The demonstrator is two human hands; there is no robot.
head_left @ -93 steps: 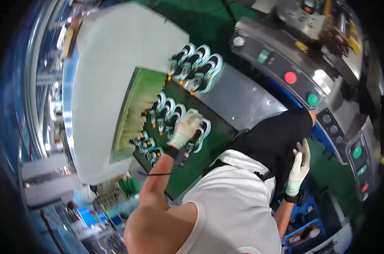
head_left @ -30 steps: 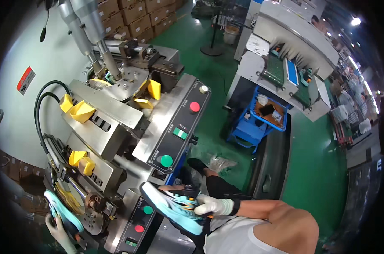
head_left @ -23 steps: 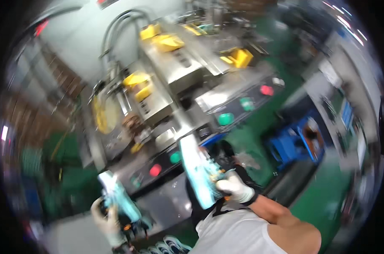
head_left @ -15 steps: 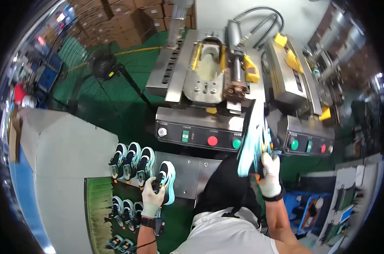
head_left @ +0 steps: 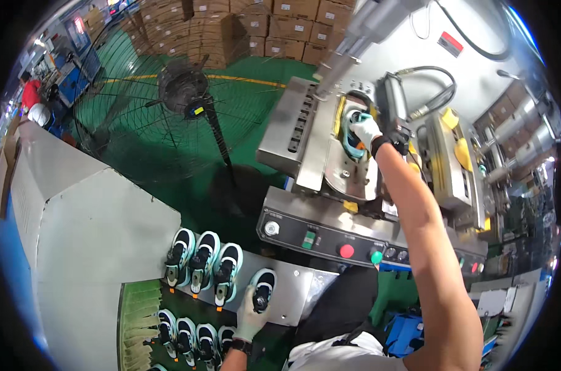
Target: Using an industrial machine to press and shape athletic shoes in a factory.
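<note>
My left hand (head_left: 249, 318), in a white glove, grips the heel end of a black, white and mint-green sports shoe (head_left: 265, 285) at the metal ledge. My right arm stretches forward to the nearer press machine. There my gloved right hand (head_left: 366, 128) holds a second shoe (head_left: 352, 147) with a mint-green sole edge, down in the machine's shoe-shaped recess. The fingers and arm cover part of that shoe. Yellow strips (head_left: 340, 116) line the recess. Left of my left hand, several similar shoes (head_left: 204, 261) stand in a row.
A control panel (head_left: 322, 238) with red and green buttons fronts the machine. More shoes (head_left: 186, 339) sit on a lower level. A large fan (head_left: 183, 88) stands left of the machine, cartons (head_left: 293, 29) behind. A second machine (head_left: 457, 161) stands to the right.
My right hand has moved forward and up from beside my leg, carrying its shoe into the machine's recess. My left hand stays on its shoe. The view has shifted.
</note>
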